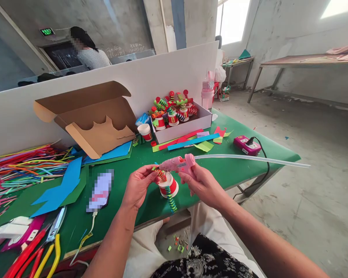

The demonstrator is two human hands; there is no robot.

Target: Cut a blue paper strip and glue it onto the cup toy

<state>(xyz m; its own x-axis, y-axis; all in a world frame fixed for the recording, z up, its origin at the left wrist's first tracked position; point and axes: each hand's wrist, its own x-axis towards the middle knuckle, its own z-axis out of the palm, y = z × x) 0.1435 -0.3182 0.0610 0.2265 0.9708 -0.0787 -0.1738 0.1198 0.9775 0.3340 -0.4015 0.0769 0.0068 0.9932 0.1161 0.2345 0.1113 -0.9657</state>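
My right hand (pixel 201 179) is wrapped round the handle of a pink hot glue gun (pixel 176 165), whose long clear glue stick (pixel 249 157) juts out to the right. The gun's nozzle points left, at the fingertips of my left hand (pixel 140 183). Those fingers pinch the upper end of a folded paper strip (pixel 162 176), red and orange-yellow. Just below stands an upside-down red and white paper cup (pixel 168 186) on the green table. A second folded strip (pixel 170 200), blue and green, hangs down the cup's front. Whether the tip touches the paper cannot be made out.
A white box (pixel 182 131) of finished paper-cup figures stands behind, beside stacked cups (pixel 145 132) and paper scraps (pixel 193 141). A power strip (pixel 247 145) sits right. Left lie a phone (pixel 100 191), pliers (pixel 56 226), pipe cleaners (pixel 31 166) and an open cardboard box (pixel 89 116).
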